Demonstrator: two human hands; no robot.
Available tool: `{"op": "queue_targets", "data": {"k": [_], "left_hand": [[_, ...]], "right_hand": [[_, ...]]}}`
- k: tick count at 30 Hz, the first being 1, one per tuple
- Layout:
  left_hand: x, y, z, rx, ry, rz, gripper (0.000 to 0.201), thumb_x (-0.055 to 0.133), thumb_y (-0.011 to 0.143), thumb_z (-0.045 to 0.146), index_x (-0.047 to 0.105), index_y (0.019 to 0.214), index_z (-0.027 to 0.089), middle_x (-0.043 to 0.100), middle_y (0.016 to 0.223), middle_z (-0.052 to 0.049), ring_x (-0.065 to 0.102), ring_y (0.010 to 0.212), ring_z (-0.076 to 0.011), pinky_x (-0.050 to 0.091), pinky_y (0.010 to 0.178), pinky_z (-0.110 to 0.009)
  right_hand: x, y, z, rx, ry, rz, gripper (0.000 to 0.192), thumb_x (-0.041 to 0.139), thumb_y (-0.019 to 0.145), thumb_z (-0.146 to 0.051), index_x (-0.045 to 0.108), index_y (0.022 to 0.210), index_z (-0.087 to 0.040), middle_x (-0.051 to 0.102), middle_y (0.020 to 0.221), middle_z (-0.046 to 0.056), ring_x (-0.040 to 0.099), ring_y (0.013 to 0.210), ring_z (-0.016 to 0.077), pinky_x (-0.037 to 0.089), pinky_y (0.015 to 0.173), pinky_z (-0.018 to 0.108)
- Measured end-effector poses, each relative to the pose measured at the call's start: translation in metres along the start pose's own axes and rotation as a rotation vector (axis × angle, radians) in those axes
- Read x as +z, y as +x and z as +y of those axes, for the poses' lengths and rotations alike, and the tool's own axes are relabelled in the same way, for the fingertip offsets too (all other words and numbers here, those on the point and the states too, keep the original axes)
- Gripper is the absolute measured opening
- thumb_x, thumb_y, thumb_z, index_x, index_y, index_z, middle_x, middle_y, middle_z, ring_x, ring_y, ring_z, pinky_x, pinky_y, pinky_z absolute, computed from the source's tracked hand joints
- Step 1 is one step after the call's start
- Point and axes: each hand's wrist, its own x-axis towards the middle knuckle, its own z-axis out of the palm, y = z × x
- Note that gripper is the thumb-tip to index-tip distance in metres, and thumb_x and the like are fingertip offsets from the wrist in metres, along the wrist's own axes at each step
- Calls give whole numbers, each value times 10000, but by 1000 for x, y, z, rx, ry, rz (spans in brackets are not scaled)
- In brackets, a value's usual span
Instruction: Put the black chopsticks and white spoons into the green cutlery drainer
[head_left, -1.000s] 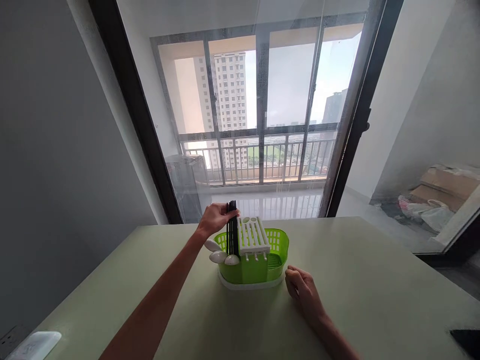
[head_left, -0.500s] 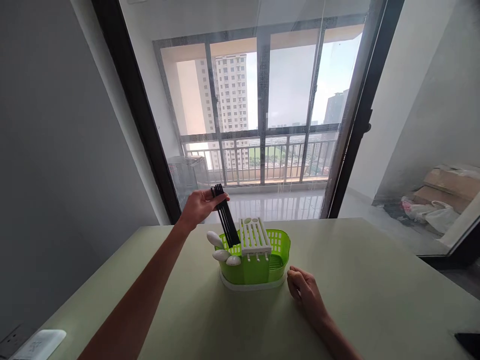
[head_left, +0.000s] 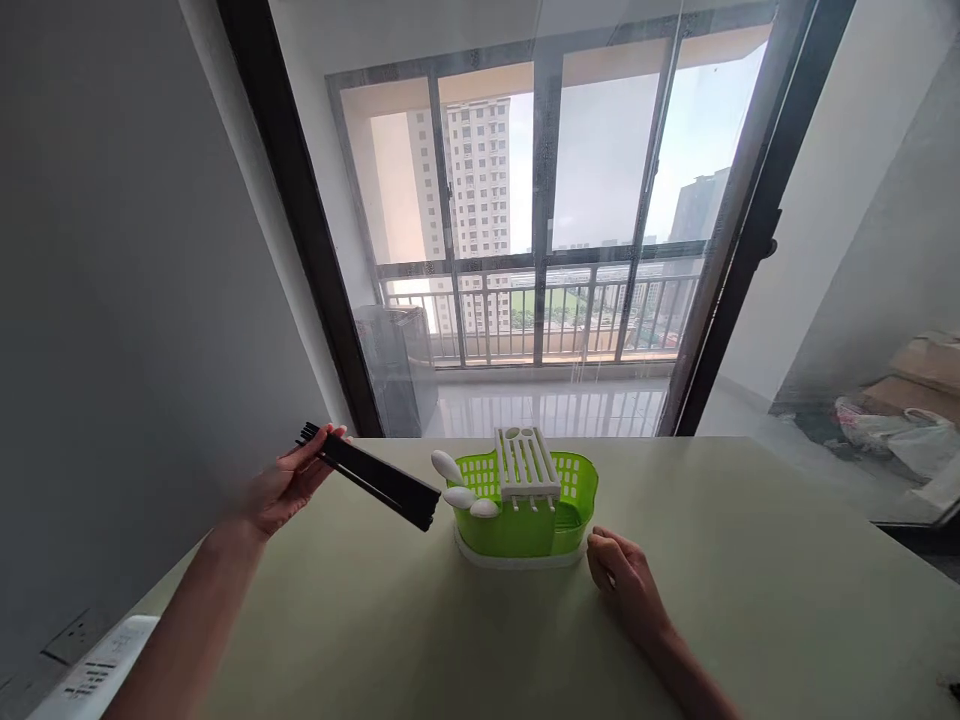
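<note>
My left hand [head_left: 289, 485] grips one end of a bundle of black chopsticks [head_left: 375, 481] and holds it nearly level above the table, left of a green cutlery basket [head_left: 525, 525]. The basket has a white slotted insert [head_left: 523, 462] on top, and white spoons [head_left: 463, 492] stick out of its left side. My right hand [head_left: 626, 585] rests on the pale green table [head_left: 750, 620] with curled fingers, close to the basket's right base, holding nothing.
A white power strip [head_left: 94, 675] lies at the table's near left corner. Behind the table stands a large glass sliding door [head_left: 547, 230] with a black frame, then a balcony with railing. Boxes and bags [head_left: 907, 400] sit on the floor at the right.
My left hand has lifted the black chopsticks out of the basket, swung them left and tipped them from upright to nearly flat. The right hand has stayed by the basket.
</note>
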Motion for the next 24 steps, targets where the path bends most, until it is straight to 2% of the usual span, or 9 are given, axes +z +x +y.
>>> {"op": "queue_targets", "data": {"k": [3, 6, 10, 14, 19, 24], "left_hand": [[-30, 2, -21, -203, 156, -90, 87, 800, 848, 223, 781, 910, 165, 805, 1044, -62, 757, 1019, -190, 626, 950, -258], [-52, 2, -31, -320, 360, -269, 345, 959, 620, 352, 799, 877, 187, 807, 1030, -92, 764, 1015, -269, 643, 887, -300], [-66, 5, -34, -450, 627, -478, 462, 963, 539, 490, 800, 844, 184, 807, 1007, -128, 771, 982, -307, 632, 850, -328], [-71, 11, -40, -515, 749, -517, 447, 970, 500, 485, 784, 771, 182, 810, 942, -134, 783, 865, -277, 630, 785, -320], [-76, 19, -49, -531, 846, -526, 435, 992, 413, 433, 746, 678, 190, 807, 851, -156, 778, 775, -309, 632, 692, -380], [-75, 25, -53, -580, 1071, -559, 441, 969, 403, 464, 705, 605, 175, 804, 852, -187, 776, 702, -299, 600, 552, -308]], "right_hand": [[0, -1, 0, -1, -23, 5, 480, 548, 888, -564, 371, 570, -252, 332, 513, -61, 275, 520, 130, 257, 510, 269], [-1, -3, 3, 10, -19, -4, 475, 550, 891, -550, 372, 569, -250, 330, 518, -61, 270, 521, 130, 247, 513, 272], [-3, -4, 6, 13, -1, -19, 470, 553, 905, -536, 381, 576, -248, 331, 526, -64, 266, 525, 132, 239, 518, 277], [-5, -4, 9, 11, -9, -17, 475, 550, 915, -535, 389, 574, -246, 344, 535, -60, 282, 534, 136, 249, 527, 282], [-7, -3, 13, 12, 19, -25, 473, 554, 930, -507, 379, 580, -242, 346, 549, -59, 287, 543, 134, 249, 533, 283], [-8, -3, 15, 30, 25, -37, 465, 556, 933, -505, 374, 594, -245, 347, 541, -60, 289, 527, 131, 245, 512, 280]]}}
